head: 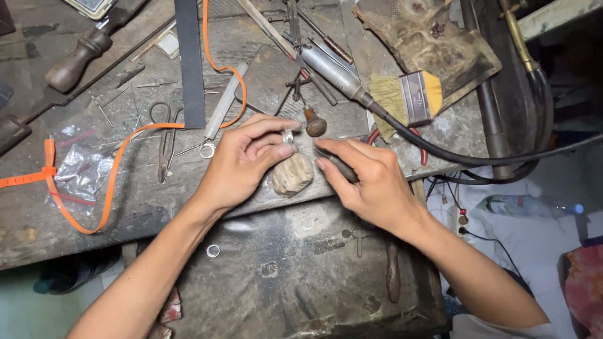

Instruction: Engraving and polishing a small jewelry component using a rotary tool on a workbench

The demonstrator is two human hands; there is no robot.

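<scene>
While bent inward from the lower left, left hand curled, thumb and forefinger pinched on a small silver ring, remaining fingers folded beside a worn wooden peg; ring held just above that peg, near the front edge of the cluttered surface; right hand reaching in from the lower right, wrist angled, fingers closed around a dark slender tool with its tip pointing toward the ring; both forearms converging in a V over a dark metal box below the surface edge; second small ring lying loose on that lower ledge, well apart from both hands; just beyond the fingertips, a small wooden-knobbed tool; farther back, an orange strap looping across the surface, small scissors, a yellow-bristled brush, and a metal handpiece on a black hose; wooden-handled file at upper left.
</scene>
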